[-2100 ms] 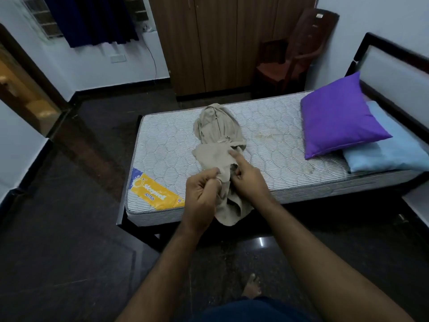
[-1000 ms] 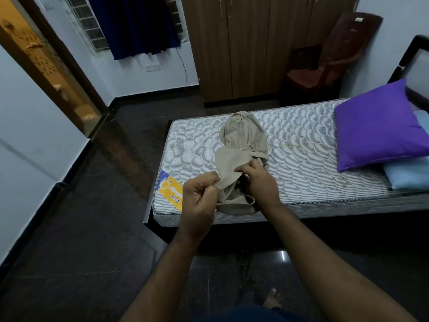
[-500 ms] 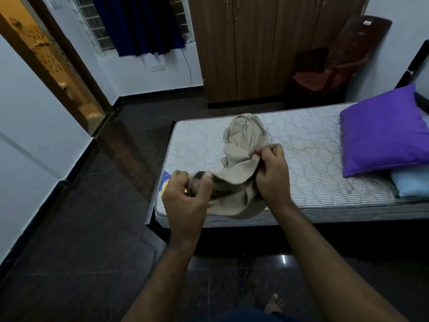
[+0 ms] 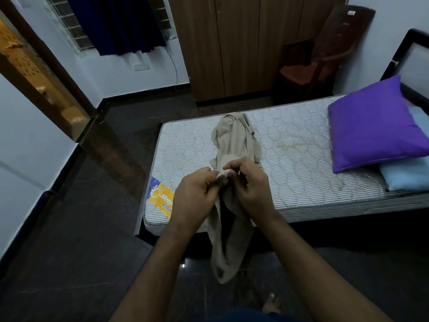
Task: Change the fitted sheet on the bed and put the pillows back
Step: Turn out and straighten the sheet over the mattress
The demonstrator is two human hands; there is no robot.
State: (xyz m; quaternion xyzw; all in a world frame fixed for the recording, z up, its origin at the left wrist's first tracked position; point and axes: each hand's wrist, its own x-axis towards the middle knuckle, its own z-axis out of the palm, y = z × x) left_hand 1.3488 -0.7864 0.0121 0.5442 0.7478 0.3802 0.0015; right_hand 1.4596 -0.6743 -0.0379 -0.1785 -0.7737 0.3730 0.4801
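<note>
Bare white quilted single mattress (image 4: 290, 159) on a dark bed frame, no sheet fitted yet. Square purple pillow (image 4: 373, 126) propped over a flat pale-blue pillow (image 4: 408, 175) at the headboard end, both in the way of any sheet pulled over that corner. Crumpled beige fitted sheet (image 4: 234, 140) bunched across the middle of the mattress, one end trailing over the near edge and hanging toward the dark floor. Left hand (image 4: 197, 196) and right hand (image 4: 249, 189) close together above that edge, each pinching the same small fold of sheet between thumb and fingers. Likely risks: hanging tail dragging on the floor and picking up dirt; wrong corner or seam chosen while the bundle stays twisted, leaving the sheet turned the wrong way on the bed. Compared with half a second ago: hands drawn in from a spread-apart grip, and more cloth dangling below them.
</note>
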